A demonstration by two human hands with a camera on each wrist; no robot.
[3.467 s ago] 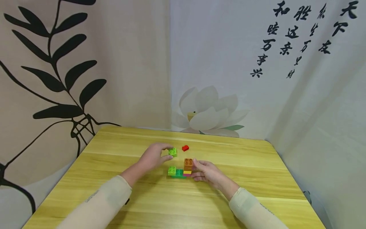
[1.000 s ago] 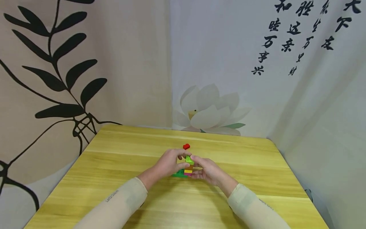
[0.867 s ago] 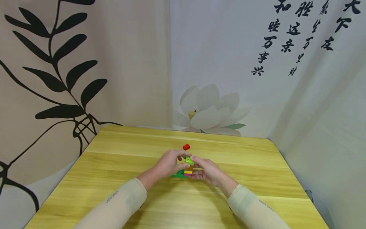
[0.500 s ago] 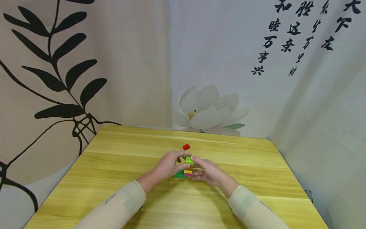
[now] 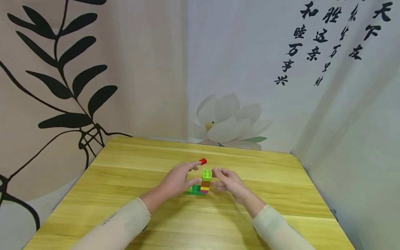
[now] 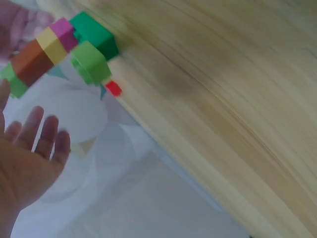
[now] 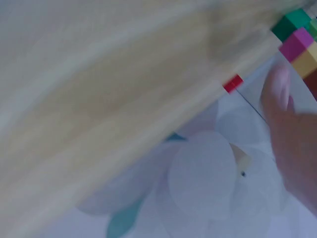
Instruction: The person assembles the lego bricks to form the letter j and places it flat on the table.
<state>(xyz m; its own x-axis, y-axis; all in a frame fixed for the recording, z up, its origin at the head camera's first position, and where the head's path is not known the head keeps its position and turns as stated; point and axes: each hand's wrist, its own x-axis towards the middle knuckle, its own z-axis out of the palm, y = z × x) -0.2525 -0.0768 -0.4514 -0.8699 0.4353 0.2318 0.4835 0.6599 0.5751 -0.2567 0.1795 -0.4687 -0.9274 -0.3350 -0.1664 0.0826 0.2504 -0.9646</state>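
Observation:
A tower of toy building blocks stands on the table: a lime green block (image 5: 207, 174) on top, then a brown block (image 5: 206, 184), a yellow block (image 5: 205, 188) and a magenta block (image 5: 204, 191). They rest on the right end of a dark green block (image 5: 196, 189), whose left end carries a second lime block (image 6: 91, 62). My left hand (image 5: 175, 179) is spread at the tower's left, fingers extended and holding nothing. To the right, my right hand (image 5: 230, 183) has loosely bent fingers close beside the tower, with nothing in its grasp.
A small red block (image 5: 203, 161) lies farther back on the wooden table (image 5: 265, 208), beyond the left fingertips in the head view. Behind the table's far edge hangs a printed curtain (image 5: 150, 86).
The lime block, first carried by my left hand, now sits on the brown block. Both hands have just let go of the tower and drawn apart, left hand leftward, right hand slightly rightward.

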